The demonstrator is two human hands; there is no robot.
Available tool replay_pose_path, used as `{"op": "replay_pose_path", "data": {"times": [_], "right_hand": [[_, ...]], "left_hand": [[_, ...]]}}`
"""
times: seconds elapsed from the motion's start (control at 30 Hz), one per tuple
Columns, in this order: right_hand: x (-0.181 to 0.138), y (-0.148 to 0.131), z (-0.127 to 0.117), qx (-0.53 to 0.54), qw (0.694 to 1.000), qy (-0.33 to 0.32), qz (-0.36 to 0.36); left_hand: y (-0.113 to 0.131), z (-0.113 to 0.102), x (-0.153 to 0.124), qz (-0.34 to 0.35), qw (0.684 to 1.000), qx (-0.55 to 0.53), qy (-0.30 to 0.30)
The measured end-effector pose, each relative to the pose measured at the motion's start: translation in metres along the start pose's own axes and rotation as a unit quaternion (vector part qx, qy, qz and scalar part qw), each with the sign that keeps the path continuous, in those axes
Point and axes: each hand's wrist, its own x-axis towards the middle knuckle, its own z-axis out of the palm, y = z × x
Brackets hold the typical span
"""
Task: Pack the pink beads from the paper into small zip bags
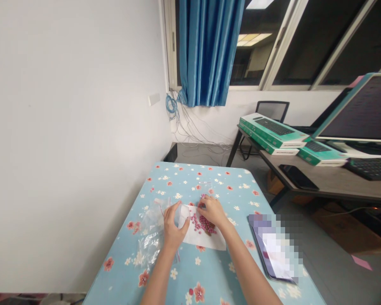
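A white sheet of paper (206, 240) lies on the blue flowered tablecloth (216, 279) with a heap of small pink beads (200, 224) on it. My left hand (174, 224) holds a small clear plastic bag (181, 214) at the sheet's left edge. My right hand (213, 210) rests on the far side of the bead heap, fingertips pinched at the beads. Another small clear bag (205, 188) lies just beyond my right hand.
Several empty clear bags (150, 235) lie crumpled left of the paper. A phone (274, 250) lies at the table's right edge. A desk to the right carries green keyboard boxes (273, 133), a monitor (362, 110), a keyboard (373, 167). White wall on the left.
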Motion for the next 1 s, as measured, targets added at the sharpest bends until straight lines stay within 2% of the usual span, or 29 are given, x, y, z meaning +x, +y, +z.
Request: {"op": "replay_pose_path", "data": {"times": [0.17, 0.27, 0.4, 0.5, 0.6, 0.73, 0.9, 1.0], "right_hand": [[0.0, 0.002, 0.004, 0.002, 1.0, 0.003, 0.003], [-0.002, 0.002, 0.003, 0.046, 0.999, 0.02, -0.003], [-0.011, -0.009, -0.015, 0.205, 0.973, 0.069, -0.076], [-0.02, -0.025, -0.035, 0.263, 0.953, 0.062, -0.133], [-0.027, -0.038, -0.045, 0.253, 0.954, 0.042, -0.157], [-0.026, -0.042, -0.042, 0.239, 0.958, 0.039, -0.153], [-0.022, -0.029, -0.042, 0.269, 0.949, 0.081, -0.142], [-0.019, -0.015, -0.04, 0.249, 0.957, 0.099, -0.109]], "left_hand": [[0.0, 0.0, 0.0, 0.003, 1.0, 0.004, -0.004], [0.001, -0.001, 0.0, 0.008, 1.0, 0.005, -0.006], [0.002, -0.001, 0.001, 0.012, 1.0, 0.007, -0.004], [0.001, -0.001, 0.001, 0.011, 1.0, 0.002, -0.001], [-0.001, 0.0, 0.0, 0.009, 1.0, 0.001, -0.003], [-0.002, 0.0, -0.001, 0.008, 1.0, 0.004, -0.005], [0.0, -0.001, -0.001, 0.008, 1.0, 0.006, -0.006], [0.0, -0.001, -0.001, 0.009, 1.0, 0.009, -0.001]]}}
